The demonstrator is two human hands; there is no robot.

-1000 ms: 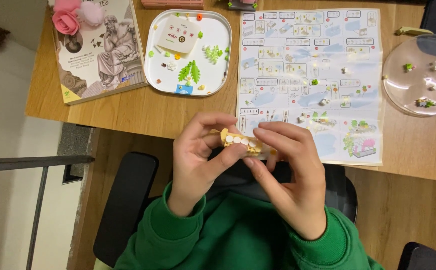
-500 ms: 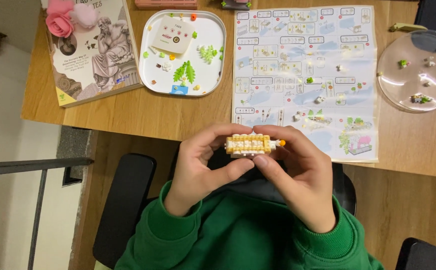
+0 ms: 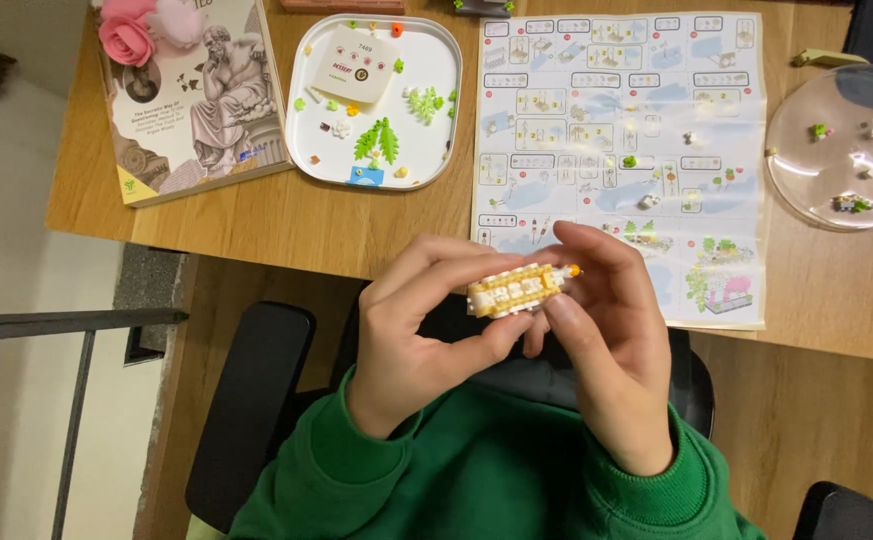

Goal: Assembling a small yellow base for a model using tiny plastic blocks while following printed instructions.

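Observation:
A small yellow and white brick model [image 3: 514, 289] with an orange tip is held above my lap, just in front of the table's edge. My left hand [image 3: 418, 335] grips its left end with thumb below and fingers above. From the right, my right hand [image 3: 606, 350] pinches the other end, fingers curled over the top. Both green sleeves show at the bottom. The unfolded instruction sheet [image 3: 616, 140] lies on the wooden table [image 3: 256, 215] just beyond my hands.
A white square tray [image 3: 436, 60] holds green leaf pieces, tiny bricks and a white card. At the table's left lies a book [image 3: 191, 95] with pink fabric flowers on it. A clear round lid [image 3: 841, 145] with small pieces sits right. Black chair arms flank me.
The model has turned from tilted to level between my hands. The camera has shifted slightly; both hands keep their grip.

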